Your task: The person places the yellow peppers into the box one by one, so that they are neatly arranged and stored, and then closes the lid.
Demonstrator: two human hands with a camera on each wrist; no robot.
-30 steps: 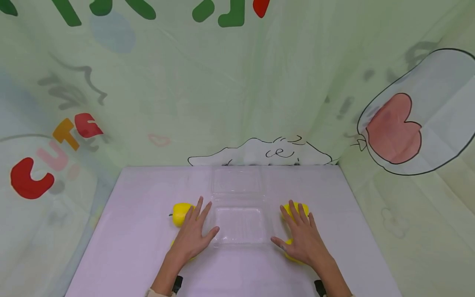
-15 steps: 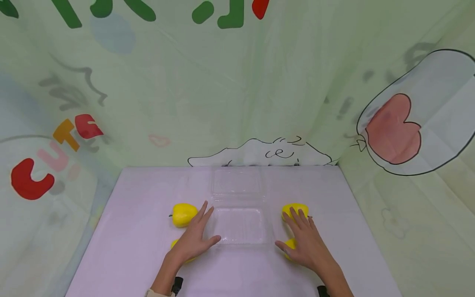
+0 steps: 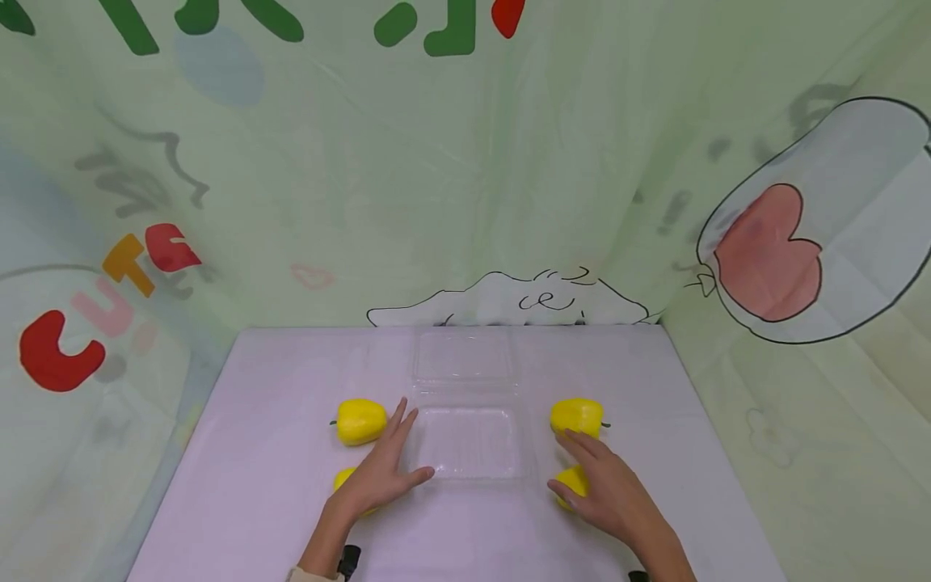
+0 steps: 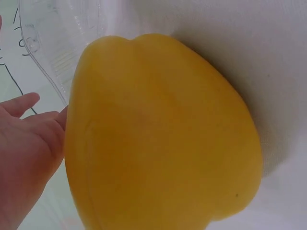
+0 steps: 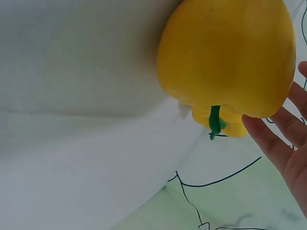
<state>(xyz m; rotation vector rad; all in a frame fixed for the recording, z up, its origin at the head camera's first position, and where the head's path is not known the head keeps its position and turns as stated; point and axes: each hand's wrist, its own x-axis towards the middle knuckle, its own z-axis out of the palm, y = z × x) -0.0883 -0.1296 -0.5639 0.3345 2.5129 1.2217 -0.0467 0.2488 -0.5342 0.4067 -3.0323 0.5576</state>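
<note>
Two yellow bell peppers stand on each side of an opened clear plastic clamshell box (image 3: 469, 444). In the head view my left hand (image 3: 378, 477), fingers spread, hovers over the near left bell pepper (image 3: 344, 478) and partly hides it. That pepper (image 4: 163, 129) fills much of the left wrist view, with part of the hand (image 4: 24, 148) behind it. Beyond it lies the far left bell pepper (image 3: 360, 422). My right hand (image 3: 611, 493) is over the near right bell pepper (image 3: 573, 482), fingers loosely bent and holding nothing. Its fingertips overlap the lower edge of the far right bell pepper (image 3: 577, 416).
Behind the box's base lies its raised clear lid (image 3: 464, 356), toward the back of the white table (image 3: 291, 372). A pale green printed cloth (image 3: 436, 178) hangs round the table on the back and both sides.
My right hand has drawn back toward the near right pepper, its fingers bending and uncovering the far right one. My left hand has shifted slightly back, leaving the far left pepper in full view.
</note>
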